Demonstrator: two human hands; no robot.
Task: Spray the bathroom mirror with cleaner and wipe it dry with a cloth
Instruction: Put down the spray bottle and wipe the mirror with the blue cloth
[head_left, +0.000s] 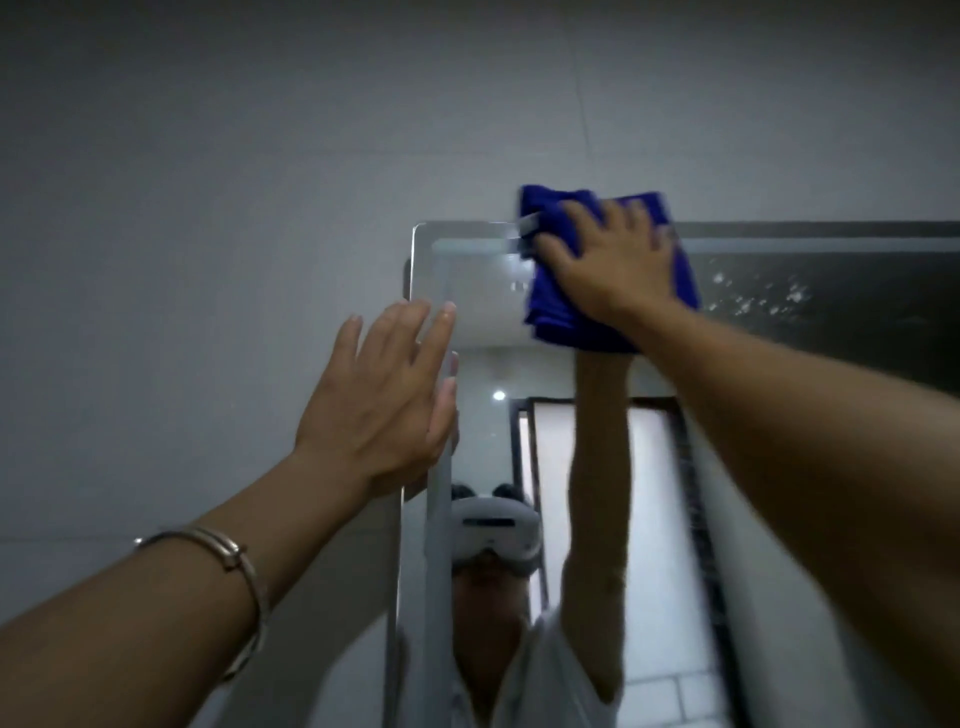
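The bathroom mirror (483, 322) hangs on the wall ahead, with a frosted border along its top and left edges. My right hand (613, 265) presses a folded blue cloth (556, 312) flat against the mirror's top edge, fingers spread over it. My left hand (384, 395) lies flat and open on the mirror's left edge, fingers together, holding nothing. White droplets of cleaner (763, 299) speckle the dark upper right part of the glass. No spray bottle is visible.
A plain grey wall (208, 182) surrounds the mirror above and to the left. The glass reflects a person wearing a white headset (493, 530), a raised arm and a bright doorway (654, 519). A metal bracelet (228, 561) circles my left wrist.
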